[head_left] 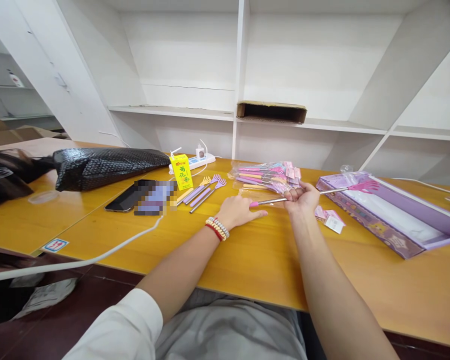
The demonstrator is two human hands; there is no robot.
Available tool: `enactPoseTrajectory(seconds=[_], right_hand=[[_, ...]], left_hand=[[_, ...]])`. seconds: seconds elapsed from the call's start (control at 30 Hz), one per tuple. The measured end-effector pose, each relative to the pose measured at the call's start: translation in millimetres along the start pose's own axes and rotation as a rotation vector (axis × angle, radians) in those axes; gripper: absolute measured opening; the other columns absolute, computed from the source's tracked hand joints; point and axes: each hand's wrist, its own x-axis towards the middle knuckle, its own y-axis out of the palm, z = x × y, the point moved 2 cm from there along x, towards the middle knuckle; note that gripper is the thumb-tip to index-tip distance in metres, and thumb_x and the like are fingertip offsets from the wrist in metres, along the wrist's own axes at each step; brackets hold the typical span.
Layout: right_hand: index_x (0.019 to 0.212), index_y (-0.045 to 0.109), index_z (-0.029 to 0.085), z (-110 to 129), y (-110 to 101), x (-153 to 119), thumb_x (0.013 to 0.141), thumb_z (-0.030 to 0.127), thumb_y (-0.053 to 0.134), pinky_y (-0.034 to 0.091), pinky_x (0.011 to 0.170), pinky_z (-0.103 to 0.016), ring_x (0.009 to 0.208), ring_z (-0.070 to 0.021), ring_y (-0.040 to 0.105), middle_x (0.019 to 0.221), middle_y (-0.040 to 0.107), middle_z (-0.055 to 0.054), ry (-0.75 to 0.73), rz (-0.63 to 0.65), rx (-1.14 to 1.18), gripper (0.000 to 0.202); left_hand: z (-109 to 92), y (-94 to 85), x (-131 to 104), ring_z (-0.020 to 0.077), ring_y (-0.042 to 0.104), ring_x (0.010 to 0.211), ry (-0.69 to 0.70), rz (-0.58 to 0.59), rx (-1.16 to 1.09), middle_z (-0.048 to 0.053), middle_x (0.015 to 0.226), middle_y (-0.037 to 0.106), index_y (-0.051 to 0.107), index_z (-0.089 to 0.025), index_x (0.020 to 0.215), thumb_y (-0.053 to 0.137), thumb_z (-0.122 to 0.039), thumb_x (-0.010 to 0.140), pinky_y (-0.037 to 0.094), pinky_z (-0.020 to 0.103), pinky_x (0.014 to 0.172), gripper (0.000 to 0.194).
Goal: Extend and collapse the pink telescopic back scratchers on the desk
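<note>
This looks like a packing room. White shelves (307,65) are bare. Packs (266,176) lie on a desk (247,260).

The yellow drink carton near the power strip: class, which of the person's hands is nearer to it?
Left. The left hand rests on the table to the right of the yellow drink carton, well apart; the right hand grips a pink back scratcher farther right.
</note>
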Motion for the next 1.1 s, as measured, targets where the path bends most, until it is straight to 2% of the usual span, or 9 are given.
enactPoseTrajectory(seconds=[0.13, 0.23, 0.33, 0.4, 0.5, 0.63, 0.8, 0.93, 1.1], right_hand=[[0.061, 0.012, 0.021, 3, -2, 2, 0.061, 0.015, 0.049, 0.018, 0.031, -0.022, 0.032, -0.0058, 0.013, 0.042, 0.01, 0.009, -0.035, 0.047, 0.007, 0.037], [0.061, 0.009, 0.02, 16, -6, 6, 0.062, 0.018, 0.048, 0.018, 0.032, -0.022, 0.033, -0.0065, 0.015, 0.043, 0.01, 0.008, -0.078, 0.086, 0.031, 0.039], [0.06, 0.011, 0.02, 33, -16, 13, 0.063, 0.02, 0.046, 0.018, 0.033, -0.022, 0.033, -0.0066, 0.015, 0.044, 0.011, 0.008, -0.17, 0.047, 0.056, 0.036], [0.06, 0.012, 0.02, 37, -23, 17, 0.063, 0.018, 0.045, 0.016, 0.033, -0.023, 0.033, -0.007, 0.013, 0.043, 0.011, 0.008, -0.176, 0.015, 0.081, 0.034], [0.059, 0.011, 0.02, 28, -26, 19, 0.061, 0.017, 0.046, 0.014, 0.033, -0.023, 0.034, -0.0073, 0.012, 0.042, 0.011, 0.008, -0.08, 0.063, 0.101, 0.036], [0.057, 0.013, 0.02, 2, -24, 15, 0.062, 0.022, 0.052, 0.017, 0.035, -0.021, 0.035, -0.0058, 0.014, 0.041, 0.015, 0.009, 0.076, 0.224, 0.038, 0.039], [0.056, 0.017, 0.02, -17, -26, 15, 0.062, 0.025, 0.054, 0.021, 0.037, -0.02, 0.036, -0.0056, 0.016, 0.041, 0.017, 0.009, 0.178, 0.33, 0.01, 0.038], [0.056, 0.019, 0.02, -22, -26, 15, 0.063, 0.027, 0.055, 0.022, 0.038, -0.02, 0.037, -0.0054, 0.018, 0.043, 0.02, 0.009, 0.186, 0.381, -0.038, 0.037], [0.056, 0.021, 0.02, -27, -22, 11, 0.063, 0.028, 0.054, 0.022, 0.038, -0.02, 0.038, -0.0059, 0.017, 0.043, 0.02, 0.009, 0.232, 0.4, -0.052, 0.035]], left_hand=[[4, 1.1, 3, 0.0283, 0.063, 0.083, 0.002, -0.045, 0.041, 0.012, 0.082, 0.066, 0.069, -0.019, 0.087, 0.04, -0.068, 0.077, 0.045, 0.037, 0.074, 0.058], [18, 2.4, 4, 0.0275, 0.063, 0.081, -0.044, -0.056, 0.066, 0.013, 0.079, 0.066, 0.067, -0.018, 0.08, 0.041, -0.061, 0.079, 0.045, 0.036, 0.071, 0.05], [37, 1.6, 5, 0.024, 0.06, 0.073, -0.124, -0.095, 0.039, 0.01, 0.072, 0.063, 0.061, -0.018, 0.071, 0.042, -0.056, 0.08, 0.042, 0.033, 0.066, 0.043], [43, -0.4, 6, 0.0199, 0.056, 0.067, -0.098, -0.182, -0.054, 0.006, 0.066, 0.059, 0.054, -0.02, 0.066, 0.043, -0.049, 0.08, 0.04, 0.031, 0.064, 0.034], [39, -3.5, 6, 0.0149, 0.049, 0.065, 0.086, -0.298, -0.296, 0.001, 0.065, 0.051, 0.042, -0.02, 0.063, 0.044, -0.034, 0.077, 0.038, 0.028, 0.065, 0.019], [29, -5.4, 5, 0.0149, 0.041, 0.067, 0.295, -0.302, -0.574, 0.001, 0.067, 0.042, 0.031, -0.021, 0.061, 0.041, -0.02, 0.066, 0.038, 0.029, 0.067, 0.011], [28, -7.1, 4, 0.0166, 0.038, 0.069, 0.291, -0.296, -0.712, 0.002, 0.068, 0.037, 0.025, -0.022, 0.062, 0.041, -0.019, 0.057, 0.039, 0.033, 0.068, 0.016], [27, -7.7, 4, 0.0172, 0.039, 0.07, 0.251, -0.269, -0.67, 0.003, 0.068, 0.039, 0.025, -0.021, 0.061, 0.041, -0.019, 0.057, 0.041, 0.034, 0.07, 0.016], [27, -7.9, 2, 0.0163, 0.042, 0.068, 0.231, -0.244, -0.62, 0.002, 0.069, 0.043, 0.031, -0.021, 0.066, 0.035, -0.019, 0.068, 0.04, 0.032, 0.068, 0.005]])
